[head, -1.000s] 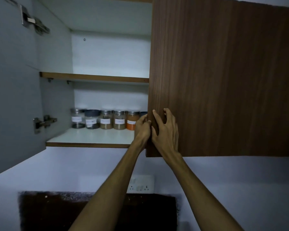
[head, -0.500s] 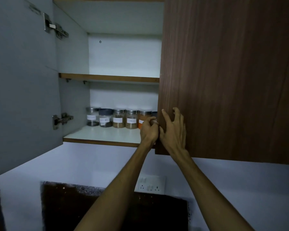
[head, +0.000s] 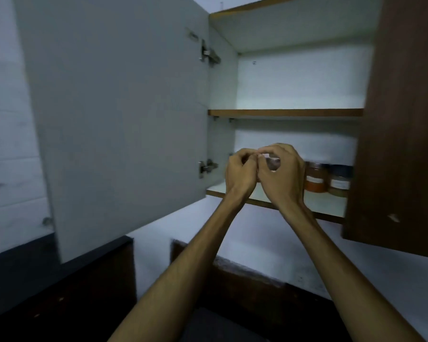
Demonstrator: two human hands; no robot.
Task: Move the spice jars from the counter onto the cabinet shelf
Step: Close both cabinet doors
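Spice jars stand in a row at the back of the lower cabinet shelf [head: 326, 204]. An orange-filled jar [head: 315, 180] and a brown-filled jar [head: 339, 181] show to the right of my hands; part of another jar [head: 272, 165] shows through the gap in my right fingers. The other jars are hidden behind my hands. My left hand [head: 241, 172] and my right hand [head: 283, 177] are raised together in front of the shelf, fingers curled and fingertips meeting. Neither hand visibly holds a jar.
The grey left cabinet door [head: 121, 119] is swung wide open, with a hinge [head: 206, 167] near my left hand. The brown right door [head: 400, 119] covers the shelf's right end. An upper shelf [head: 286, 112] sits above. A dark counter [head: 59, 280] lies below.
Both hands have left the edge of the brown door and moved left in front of the shelf, fingers now curled together. The view has swung left, bringing the open left door into view.
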